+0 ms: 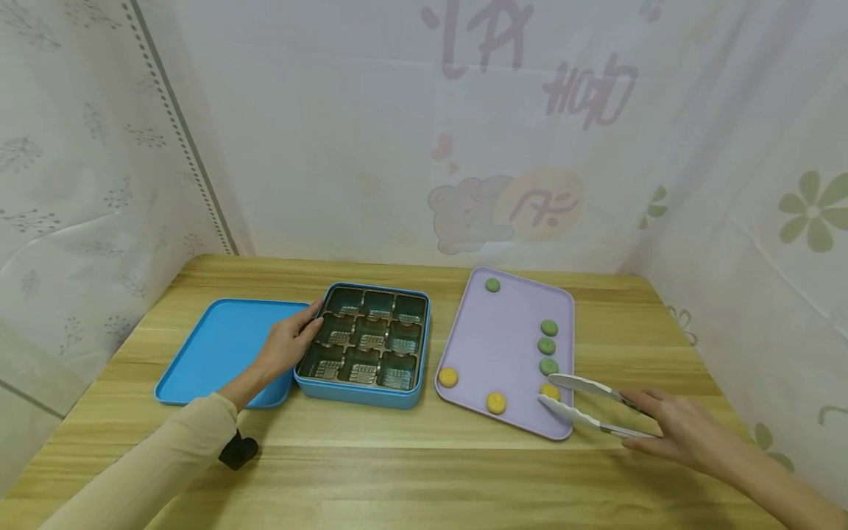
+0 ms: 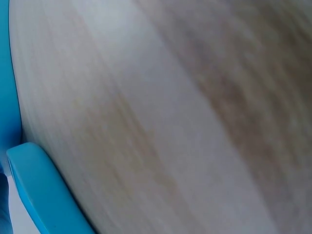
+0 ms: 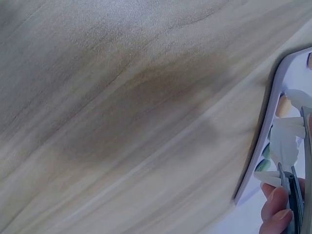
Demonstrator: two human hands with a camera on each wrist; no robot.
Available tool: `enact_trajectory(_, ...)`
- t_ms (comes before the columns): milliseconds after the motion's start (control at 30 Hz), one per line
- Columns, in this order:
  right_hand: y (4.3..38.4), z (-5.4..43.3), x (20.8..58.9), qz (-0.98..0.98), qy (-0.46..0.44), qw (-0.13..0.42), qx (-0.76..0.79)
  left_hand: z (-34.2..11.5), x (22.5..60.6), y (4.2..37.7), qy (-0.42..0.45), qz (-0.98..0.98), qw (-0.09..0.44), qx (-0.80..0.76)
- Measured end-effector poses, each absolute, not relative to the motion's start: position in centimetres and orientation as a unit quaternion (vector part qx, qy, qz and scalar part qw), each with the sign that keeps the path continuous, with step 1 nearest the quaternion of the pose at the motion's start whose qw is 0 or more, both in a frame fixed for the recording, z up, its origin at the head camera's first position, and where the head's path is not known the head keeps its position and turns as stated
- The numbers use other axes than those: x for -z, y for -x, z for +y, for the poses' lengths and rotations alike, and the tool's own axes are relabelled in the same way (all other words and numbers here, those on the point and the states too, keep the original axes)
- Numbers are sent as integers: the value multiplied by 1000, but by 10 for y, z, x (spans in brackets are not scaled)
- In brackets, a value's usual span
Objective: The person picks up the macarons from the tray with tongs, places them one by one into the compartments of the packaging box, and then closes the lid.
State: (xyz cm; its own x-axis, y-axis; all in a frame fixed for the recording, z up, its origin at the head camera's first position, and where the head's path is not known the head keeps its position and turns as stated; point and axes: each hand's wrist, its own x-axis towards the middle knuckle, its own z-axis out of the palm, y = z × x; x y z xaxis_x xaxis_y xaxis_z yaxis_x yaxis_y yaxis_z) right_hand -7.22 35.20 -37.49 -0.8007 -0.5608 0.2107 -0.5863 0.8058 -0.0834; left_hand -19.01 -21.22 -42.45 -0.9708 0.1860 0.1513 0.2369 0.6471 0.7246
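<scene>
My right hand grips a pair of tongs with pale tips and metal arms. The tips stand apart on either side of a yellow round piece near the right front corner of the purple tray. In the right wrist view, fingers wrap the metal part of the tongs. My left hand holds the left side of a blue box, thumb and fingers at its rim. Inside the box sits a dark insert with several square compartments, nothing in them.
Green pieces line the tray's right side, and another green piece lies at its far end. Two yellow pieces lie along the front edge. A blue lid is left of the box, partly under my left arm. Curtains stand behind the wooden table.
</scene>
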Motion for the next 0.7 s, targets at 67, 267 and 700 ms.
enact_trajectory(67,72,353,373,-945,-307,84,-70,-212,424,190,115,-907,31,404)
enact_trajectory(267,73,354,371,-940,-323,77,-71,-212,423,190,115,-907,32,403)
enact_trajectory(700,73,353,365,-946,-315,49,-65,-212,425,190,116,-906,31,407)
